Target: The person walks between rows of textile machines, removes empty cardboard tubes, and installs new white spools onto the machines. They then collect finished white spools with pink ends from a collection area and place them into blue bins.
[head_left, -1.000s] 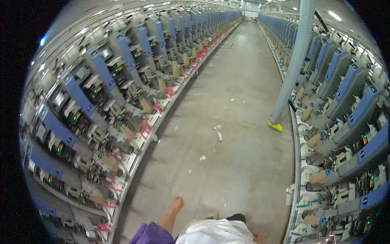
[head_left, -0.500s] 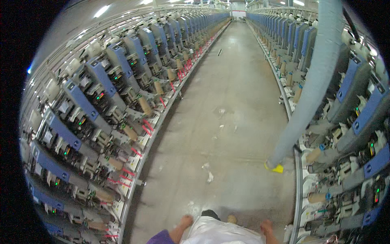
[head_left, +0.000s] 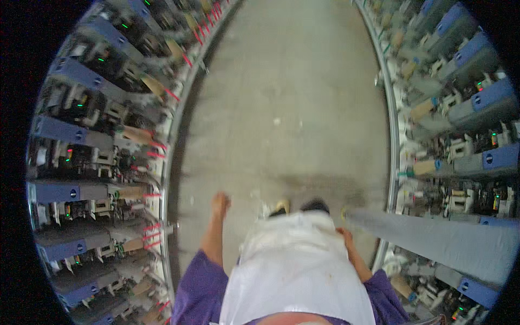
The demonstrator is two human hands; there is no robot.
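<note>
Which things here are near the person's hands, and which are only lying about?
Near the hands:
- left hand, empty, beside the left machine row
- right hand, by the white apron and grey pillar

Lying about:
- white scraps on the floor

The view now tilts steeply down: the far end of the aisle drops out of the top of the frame, and the person's white apron (head_left: 295,271) and purple sleeves fill the lower centre. The left hand (head_left: 220,203) now hangs empty at lower centre-left, fingers loosely curled. The right hand (head_left: 343,234) sits beside the apron. The grey pillar (head_left: 433,244) now lies across the lower right.
</note>
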